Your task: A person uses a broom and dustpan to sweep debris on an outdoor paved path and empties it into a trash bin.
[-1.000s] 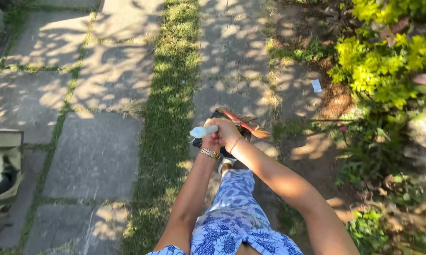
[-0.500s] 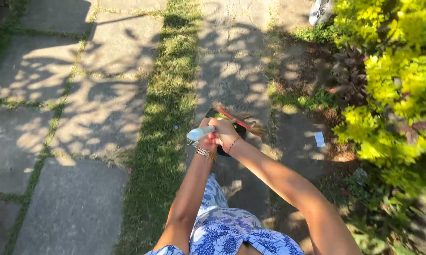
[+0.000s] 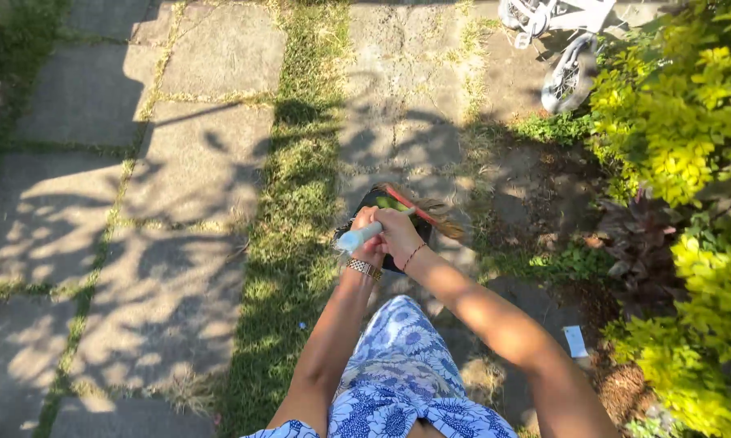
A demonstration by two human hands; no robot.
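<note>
The broom (image 3: pixel 398 212) is in the middle of the view, over the concrete path (image 3: pixel 398 122). Its pale handle (image 3: pixel 359 238) points toward 8 o'clock, and its head, with a red band and light brown bristles (image 3: pixel 442 221), lies toward 2 o'clock from the hands. Under the head there is a dark dustpan (image 3: pixel 373 203) with something green in it; whether the two touch I cannot tell.

Both hands are closed around the handle, very close together. The left hand (image 3: pixel 365 235) grips it at the lower side, and a gold watch (image 3: pixel 362 268) sits on this wrist. The right hand (image 3: pixel 399 234) is wrapped over the handle just beside it, at 3 o'clock from the left one, with a thin bracelet (image 3: pixel 414 256) on the wrist. Both arms are stretched forward from the bottom of the view, above a blue and white flowered dress (image 3: pixel 402 365).

At 9 o'clock from the hands a strip of grass (image 3: pixel 296 203) runs between the path and large stone slabs (image 3: pixel 179 178), all under tree shadow. At 3 o'clock stand yellow-green bushes (image 3: pixel 690 146). At 1 o'clock, far up, a small white bicycle (image 3: pixel 564 49) lies near the bushes. At 5 o'clock a white scrap of paper (image 3: pixel 575 341) lies on the soil.
</note>
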